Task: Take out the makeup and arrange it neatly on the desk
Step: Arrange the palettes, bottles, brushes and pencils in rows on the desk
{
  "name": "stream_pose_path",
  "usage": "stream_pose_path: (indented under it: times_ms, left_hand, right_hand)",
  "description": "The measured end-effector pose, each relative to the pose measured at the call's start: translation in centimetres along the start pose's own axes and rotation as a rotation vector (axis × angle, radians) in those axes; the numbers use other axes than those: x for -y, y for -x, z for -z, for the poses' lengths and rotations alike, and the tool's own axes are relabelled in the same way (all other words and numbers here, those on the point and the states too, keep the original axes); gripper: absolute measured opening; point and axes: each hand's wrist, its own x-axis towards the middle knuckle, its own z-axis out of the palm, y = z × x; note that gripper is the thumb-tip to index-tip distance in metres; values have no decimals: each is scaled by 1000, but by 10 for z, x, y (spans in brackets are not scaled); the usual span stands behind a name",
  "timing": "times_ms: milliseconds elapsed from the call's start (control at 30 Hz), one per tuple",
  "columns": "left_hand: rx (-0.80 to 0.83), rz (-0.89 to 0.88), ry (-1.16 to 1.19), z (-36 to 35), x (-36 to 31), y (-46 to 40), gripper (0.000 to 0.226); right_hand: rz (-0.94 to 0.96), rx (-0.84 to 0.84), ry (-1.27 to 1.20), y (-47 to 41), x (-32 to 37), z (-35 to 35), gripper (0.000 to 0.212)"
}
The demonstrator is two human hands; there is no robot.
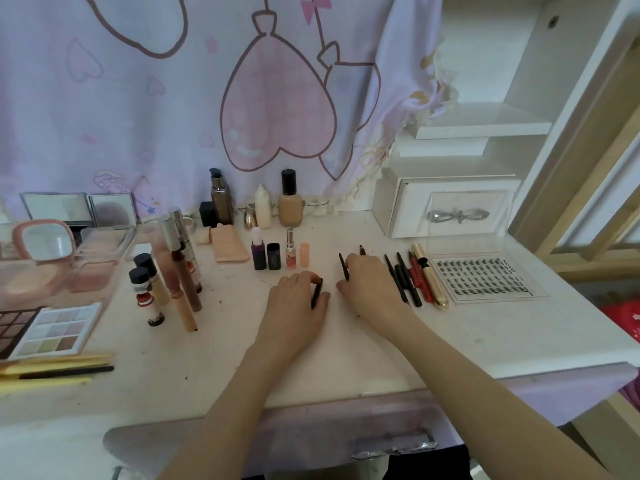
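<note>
- Head view: white desk stands against a lilac curtain printed with pink hearts.
- Left hand, mid-desk, fingers curled, pinches a short black pencil.
- Right hand, just beside it, grips thin dark pencils; their tips stick out past the fingers toward the desk's back edge.
- Row of pens lies near the right edge, beside a lash tray.
- Bottles stand along the back edge.
- Eyeshadow palette sits by the left edge.
</note>
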Motion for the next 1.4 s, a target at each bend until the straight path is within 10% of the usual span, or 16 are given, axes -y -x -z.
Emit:
stream_pose_path:
  times_ms: [400, 1400]
  left_hand:
    - [104, -191, -167, -8, -9, 17, 45]
    - [451, -291, -320, -11, -20, 7, 54]
  right_hand:
    - [349, 37, 96, 39, -50, 1, 42]
    - [337, 46, 144, 39, -80, 3, 47]
